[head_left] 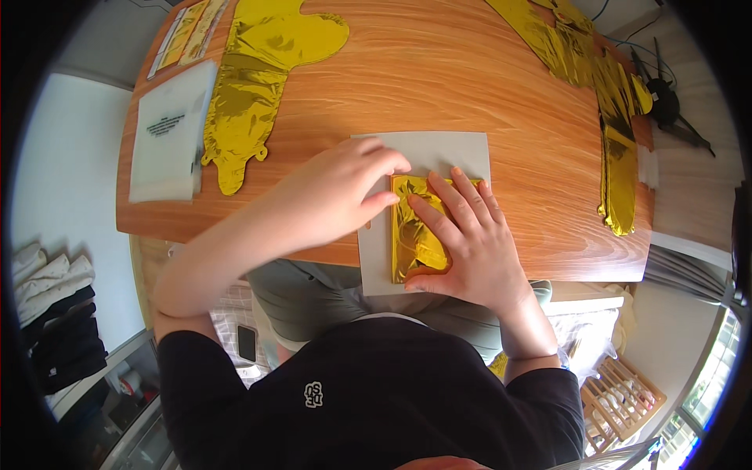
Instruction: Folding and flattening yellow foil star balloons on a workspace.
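A gold foil balloon [406,254], folded into a flat rectangular packet, lies on a grey sheet of board [377,270] at the table's near edge. My right hand [479,243] is spread flat over the packet's right side, its fingers pressing on the crinkled foil. At the packet's upper left corner is my left hand [362,178]; its thumb and forefinger are apart, with nothing visible between them. The thumb tip is close to the foil edge, and I cannot tell whether it touches. Part of the packet is hidden under my right hand.
Flat gold foil balloons lie at the left [247,117] and the right [619,157] of the wooden table [423,78]. A stack of clear plastic bags [166,157] and printed cards [184,35] are at the left edge. A black device with antennas [666,102] stands beyond the right edge.
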`<state>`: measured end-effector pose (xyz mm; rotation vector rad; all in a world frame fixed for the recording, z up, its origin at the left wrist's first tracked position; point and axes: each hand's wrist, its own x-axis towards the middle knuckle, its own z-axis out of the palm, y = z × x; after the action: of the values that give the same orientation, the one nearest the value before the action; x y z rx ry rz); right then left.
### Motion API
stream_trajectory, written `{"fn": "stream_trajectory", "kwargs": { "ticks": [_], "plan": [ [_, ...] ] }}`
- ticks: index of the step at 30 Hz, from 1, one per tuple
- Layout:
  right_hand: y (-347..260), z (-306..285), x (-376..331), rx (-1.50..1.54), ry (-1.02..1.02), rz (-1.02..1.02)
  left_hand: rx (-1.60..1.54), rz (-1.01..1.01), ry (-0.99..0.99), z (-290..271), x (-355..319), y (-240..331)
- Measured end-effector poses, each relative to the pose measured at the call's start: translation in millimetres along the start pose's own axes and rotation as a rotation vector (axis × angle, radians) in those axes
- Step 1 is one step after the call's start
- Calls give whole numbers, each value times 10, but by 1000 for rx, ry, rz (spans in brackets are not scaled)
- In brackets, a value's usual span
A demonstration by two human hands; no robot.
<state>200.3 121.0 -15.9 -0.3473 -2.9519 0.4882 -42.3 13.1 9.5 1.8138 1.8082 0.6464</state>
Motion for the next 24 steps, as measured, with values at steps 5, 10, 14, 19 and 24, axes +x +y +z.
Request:
{"fn": "stream_trajectory", "kwargs": {
  "ticks": [5, 10, 14, 19, 24],
  "plan": [
    [-15, 22, -26, -5, 40, -10, -149, -185, -297, -131, 295, -26],
    [-10, 35, -64, 18, 92, -34, -194, -290, -505, -220, 489, -11],
    [7, 63, -100, 10, 125, -45, -381, -488, -528, -266, 486, 55],
    [28, 106, -132, 13, 168, -64, -472, -632, -425, -212, 422, 128],
    [45, 139, -154, 4, 200, -71, -543, -711, -380, -205, 397, 118]
  ]
}}
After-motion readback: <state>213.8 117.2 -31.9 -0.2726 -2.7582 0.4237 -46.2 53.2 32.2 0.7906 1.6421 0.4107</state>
